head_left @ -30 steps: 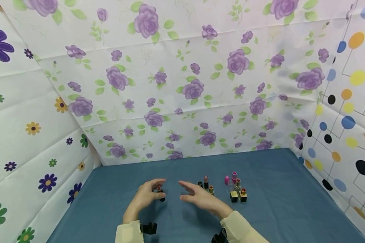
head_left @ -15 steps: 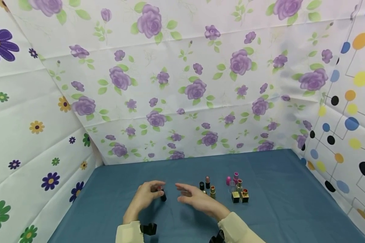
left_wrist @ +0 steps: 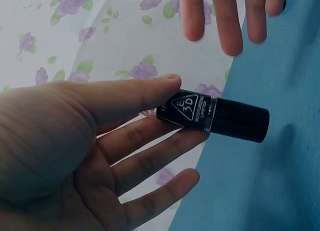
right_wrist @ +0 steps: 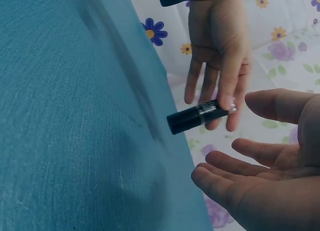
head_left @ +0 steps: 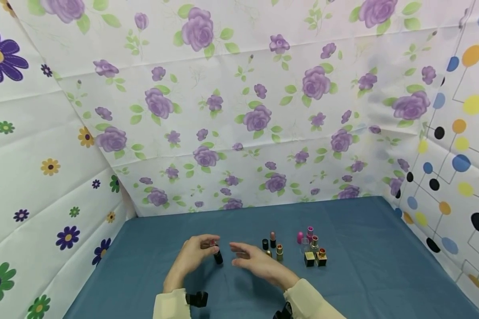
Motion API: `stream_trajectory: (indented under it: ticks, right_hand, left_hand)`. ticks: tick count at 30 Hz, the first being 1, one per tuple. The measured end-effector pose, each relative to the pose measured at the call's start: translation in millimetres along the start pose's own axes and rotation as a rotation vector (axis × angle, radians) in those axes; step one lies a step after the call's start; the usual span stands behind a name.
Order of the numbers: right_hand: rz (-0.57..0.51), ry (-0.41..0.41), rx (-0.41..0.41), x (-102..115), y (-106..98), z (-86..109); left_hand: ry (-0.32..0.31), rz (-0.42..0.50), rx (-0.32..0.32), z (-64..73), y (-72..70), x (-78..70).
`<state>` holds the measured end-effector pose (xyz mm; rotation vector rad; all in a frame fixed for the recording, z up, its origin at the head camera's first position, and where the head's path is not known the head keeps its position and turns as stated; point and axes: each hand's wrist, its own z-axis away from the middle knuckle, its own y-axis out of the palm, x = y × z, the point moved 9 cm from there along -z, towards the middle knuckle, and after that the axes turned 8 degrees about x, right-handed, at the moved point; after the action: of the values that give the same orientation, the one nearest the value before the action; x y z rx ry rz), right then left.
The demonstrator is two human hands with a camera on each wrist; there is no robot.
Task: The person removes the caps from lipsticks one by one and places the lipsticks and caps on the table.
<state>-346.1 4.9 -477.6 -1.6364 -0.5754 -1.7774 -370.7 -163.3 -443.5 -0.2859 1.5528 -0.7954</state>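
Note:
My left hand (head_left: 191, 254) pinches a black lipstick (left_wrist: 215, 116) between thumb and fingers, with the little finger held away from it. White lettering shows on the tube, and its dark end points out of the grip, down towards the blue cloth in the head view. The clear end lies mostly under the fingers. Facing it from the right, my right hand (head_left: 261, 263) holds nothing, its fingers loosely bent and thumb apart. In the right wrist view that hand's fingers are just short of the lipstick.
Beyond my right hand stand a nude lipstick (head_left: 272, 239), a black cap (head_left: 265, 244) and a gold lipstick (head_left: 279, 252). Farther right are a magenta lipstick (head_left: 310, 233), a pink cap (head_left: 300, 237), a clear cap (head_left: 305, 245) and square gold-and-black pieces (head_left: 309, 259). Patterned sheets (head_left: 223, 133) surround the table.
My left hand has shifted slightly right with the lipstick, more of whose dark end now shows below the thumb. My right hand has come a little left, narrowing the gap.

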Motion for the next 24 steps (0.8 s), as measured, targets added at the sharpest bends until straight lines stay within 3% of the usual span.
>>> stream_trajectory:
  ticks: [4, 6, 10, 13, 17, 24]
  right_hand:
    - [0.016, 0.006, -0.008, -2.4, -1.9, -3.2]
    - [0.037, 0.004, 0.006, -15.1, -6.8, -12.7]
    - [-0.005, -0.009, 0.030, -76.0, -29.3, -53.3]
    - [-0.063, -0.012, -0.012, -63.5, -26.0, -44.9]
    - [-0.089, -0.013, -0.079, -5.5, -7.5, -7.2]
    - [-0.121, -0.041, -0.113, -7.8, -10.9, -7.2]
  left_hand:
    - [0.033, 0.022, 0.014, -2.7, 3.7, -7.4]
    - [0.047, 0.039, 0.015, -4.1, 5.4, -10.1]
    - [0.068, 0.073, 0.002, -6.5, 8.4, -15.1]
    - [0.078, 0.095, -0.012, -8.6, 10.4, -17.6]
    - [0.083, 0.115, -0.032, -11.2, 13.8, -18.9]
    - [0.109, 0.110, -0.080, -13.7, 21.2, -25.8]
